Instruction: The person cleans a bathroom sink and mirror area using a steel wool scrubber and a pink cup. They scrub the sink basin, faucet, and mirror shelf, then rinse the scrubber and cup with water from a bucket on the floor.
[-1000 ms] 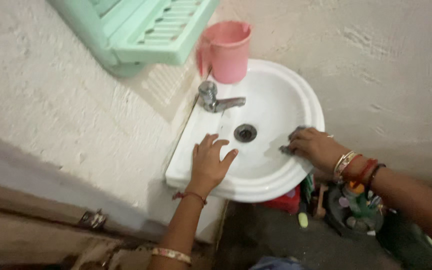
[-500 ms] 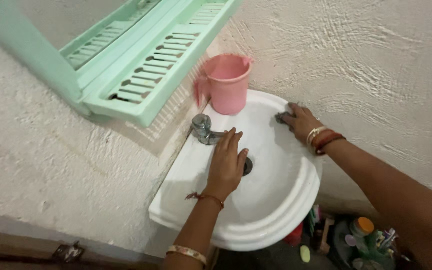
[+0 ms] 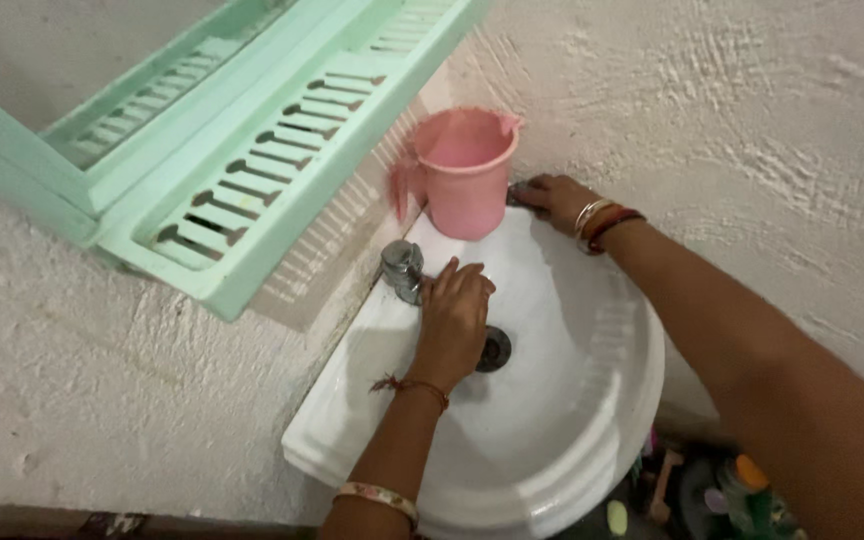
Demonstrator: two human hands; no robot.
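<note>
A white wall-mounted washbasin [image 3: 592, 420] has a metal tap [image 3: 402, 268] at its back edge and a dark drain [image 3: 495, 349] in the bowl. My left hand [image 3: 452, 315] lies over the tap spout, fingers closed around it. At the far rim, beside the pink plastic jug [image 3: 462, 170], my right hand [image 3: 552, 198] presses a small dark object, mostly hidden under the fingers, against the basin where it meets the wall. Bangles circle my right wrist, a thread and a band my left.
A mint-green plastic shelf with slats [image 3: 282, 170] juts from the rough white wall [image 3: 732, 110] above and left of the tap. Below the basin at lower right stand several colourful bottles and brushes [image 3: 722, 495].
My right hand moved from the near right rim along the rim to the far side beside the jug. My left hand shifted from the bowl's front up onto the tap. The view tilted upward.
</note>
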